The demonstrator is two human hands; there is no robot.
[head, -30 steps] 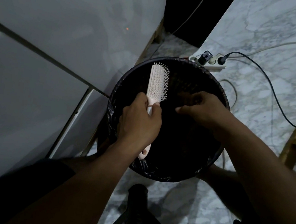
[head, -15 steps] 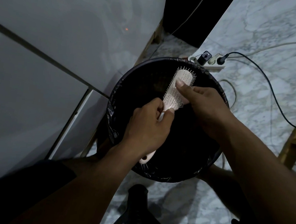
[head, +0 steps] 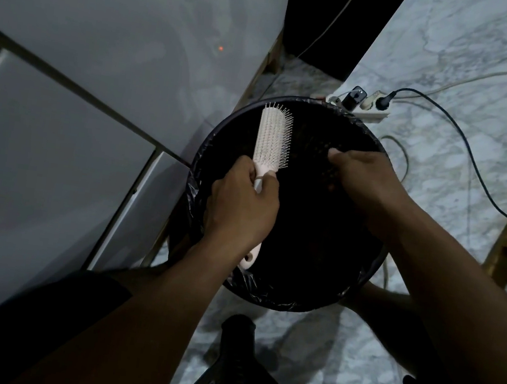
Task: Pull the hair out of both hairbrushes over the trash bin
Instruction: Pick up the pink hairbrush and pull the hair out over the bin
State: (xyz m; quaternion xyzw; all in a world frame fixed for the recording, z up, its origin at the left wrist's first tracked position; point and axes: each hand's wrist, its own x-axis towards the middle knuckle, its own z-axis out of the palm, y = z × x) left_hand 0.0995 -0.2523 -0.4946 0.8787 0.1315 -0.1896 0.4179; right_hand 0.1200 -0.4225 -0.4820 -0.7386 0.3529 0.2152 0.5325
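right now my left hand [head: 241, 209] clamps the light, stiff pale pink plastic hairbrush [head: 273, 139] by its handle; my right hand [head: 364, 182] looks pinched, contents unclear, over the black-lined round trash bin [head: 264, 296].

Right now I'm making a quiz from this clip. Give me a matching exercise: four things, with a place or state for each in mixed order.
Things:
1. brush
2. right hand
3. bin
4. power strip

Places or states:
A. on the marble floor beyond the bin
B. lined with a black bag
C. held by its handle in the left hand
D. over the bin, apart from the brush

Pairs: 1-C, 2-D, 3-B, 4-A
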